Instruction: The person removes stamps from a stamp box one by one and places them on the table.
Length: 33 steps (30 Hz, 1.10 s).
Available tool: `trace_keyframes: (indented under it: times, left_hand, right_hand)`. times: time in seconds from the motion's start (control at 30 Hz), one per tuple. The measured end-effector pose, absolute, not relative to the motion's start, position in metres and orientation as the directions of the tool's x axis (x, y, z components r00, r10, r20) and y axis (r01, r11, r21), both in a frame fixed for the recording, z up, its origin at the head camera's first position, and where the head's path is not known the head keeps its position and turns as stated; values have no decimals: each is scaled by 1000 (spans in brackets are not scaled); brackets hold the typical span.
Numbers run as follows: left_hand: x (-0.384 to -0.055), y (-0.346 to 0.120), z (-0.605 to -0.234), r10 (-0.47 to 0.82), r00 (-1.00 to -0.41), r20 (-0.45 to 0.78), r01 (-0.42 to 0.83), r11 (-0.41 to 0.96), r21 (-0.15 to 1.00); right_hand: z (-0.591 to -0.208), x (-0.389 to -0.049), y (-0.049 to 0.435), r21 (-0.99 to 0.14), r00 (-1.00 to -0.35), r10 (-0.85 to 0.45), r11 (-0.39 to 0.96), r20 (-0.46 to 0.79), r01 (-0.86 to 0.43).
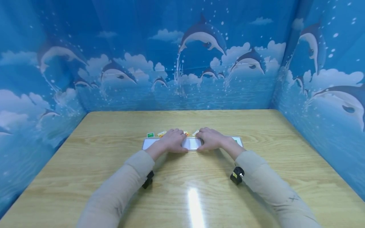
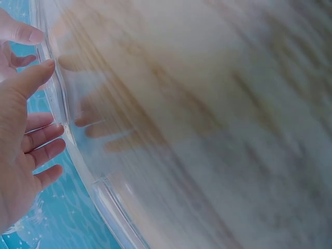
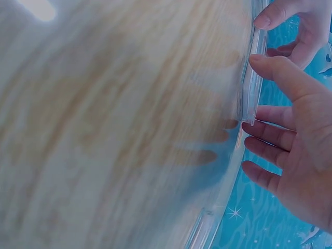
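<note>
A flat, whitish rectangular tray with a clear plastic rim [image 1: 191,143] lies on the table between both hands. My left hand [image 1: 174,141] reaches across its left part, thumb at the near edge and fingers over the far side. From the other side, my right hand [image 1: 211,139] grips its right end the same way, thumb tip [image 3: 256,58] at the clear rim. The two thumbs point toward each other. Similar flat pieces extend to the left [image 1: 147,143] and right [image 1: 238,141], partly hidden by the hands and wrists.
Behind the trays lie small cards: a green one [image 1: 150,135], a yellow-and-orange one [image 1: 161,133] and others partly covered by fingers. The wood-grain table [image 1: 188,174] meets blue dolphin-print curtains [image 1: 171,79] at the back and sides. Black wrist devices [image 1: 237,175] hang under the sleeves.
</note>
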<state>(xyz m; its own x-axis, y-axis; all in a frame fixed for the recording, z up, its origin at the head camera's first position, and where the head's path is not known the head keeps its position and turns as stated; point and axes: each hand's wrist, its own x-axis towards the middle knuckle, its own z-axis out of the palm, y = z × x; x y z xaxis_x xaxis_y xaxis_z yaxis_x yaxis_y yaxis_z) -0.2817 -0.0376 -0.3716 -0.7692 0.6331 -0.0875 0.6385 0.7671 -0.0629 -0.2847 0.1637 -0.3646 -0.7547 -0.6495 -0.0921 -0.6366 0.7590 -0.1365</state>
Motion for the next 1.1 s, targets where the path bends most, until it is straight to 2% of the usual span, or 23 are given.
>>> trace_keyframes:
  times: [0.57,1.1]
  left_hand:
    - [-284,-38,-373,629,-774,-78,634,768,-90]
    - [-283,-39,-375,626,-771,-117,637,763,-108]
  right_hand:
    - [-366,-286,163,-114,-752,-655,755,-74,-646]
    - [-369,-287,164,-89,-741,-666,746,-85,-660]
